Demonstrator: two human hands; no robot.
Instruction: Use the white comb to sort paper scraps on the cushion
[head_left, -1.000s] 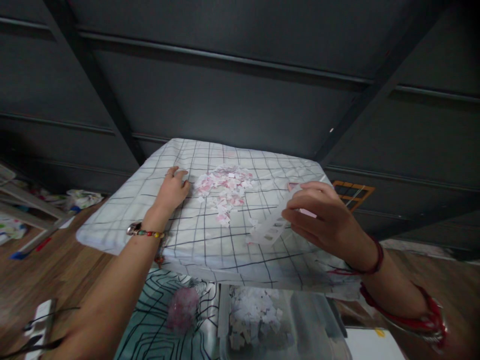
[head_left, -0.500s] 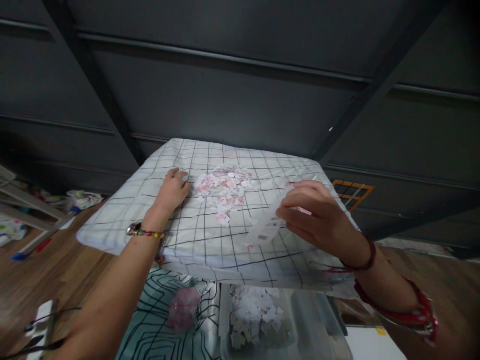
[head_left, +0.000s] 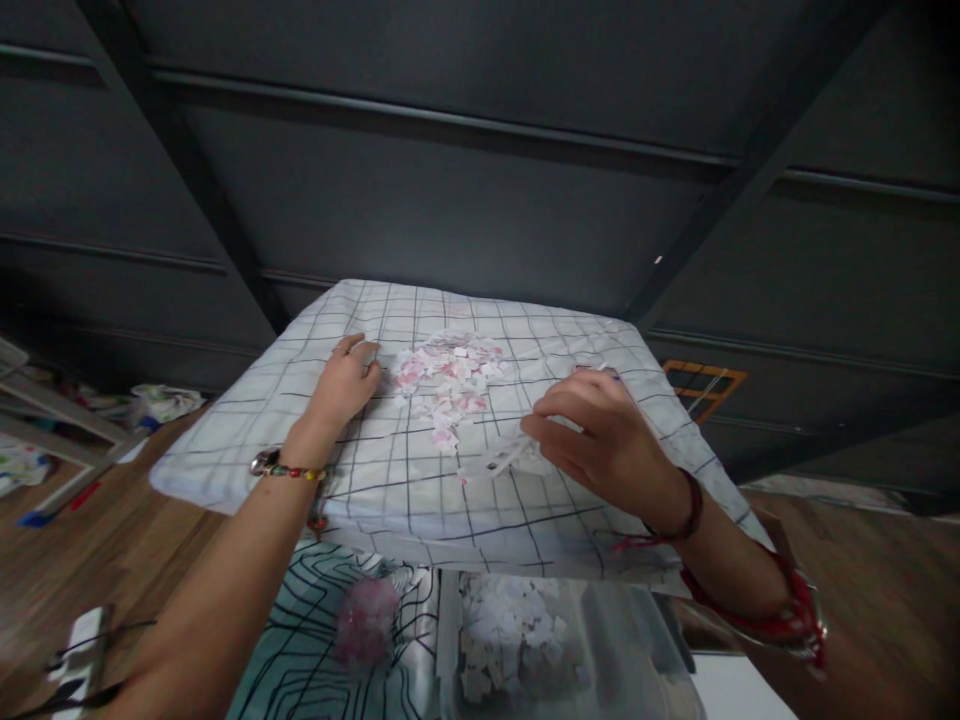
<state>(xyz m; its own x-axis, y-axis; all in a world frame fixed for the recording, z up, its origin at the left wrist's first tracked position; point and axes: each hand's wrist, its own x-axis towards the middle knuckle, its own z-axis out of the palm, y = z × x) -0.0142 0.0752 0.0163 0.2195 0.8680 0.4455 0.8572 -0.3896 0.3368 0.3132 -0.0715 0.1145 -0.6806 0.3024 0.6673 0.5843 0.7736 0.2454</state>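
Note:
My left hand [head_left: 346,385] rests on a white cloth with dark grid lines [head_left: 405,500], fingers loosely apart and holding nothing. Just right of it lies a loose heap of small white and pink paper scraps [head_left: 450,365]. On the other side of the heap, my right hand [head_left: 592,425] pinches a thin, translucent plastic packet [head_left: 501,460] with a printed label, slanting down to the left, low over the cloth. Motion blurs the packet, and my fingers cover its upper end. Behind that hand, a flat item with a purplish edge shows only in part.
Below the table's front edge stands a clear plastic bin [head_left: 592,640] with white paper scraps inside. Left of it, a pink clear-wrapped bundle [head_left: 366,620] lies on teal patterned fabric [head_left: 292,640]. A power strip [head_left: 81,650] is on the floor. Dark panels [head_left: 450,200] rise behind the table.
My right hand has moved left and slightly inward with the plastic packet, which now lies lower and flatter near the scraps. My left hand has stayed in place.

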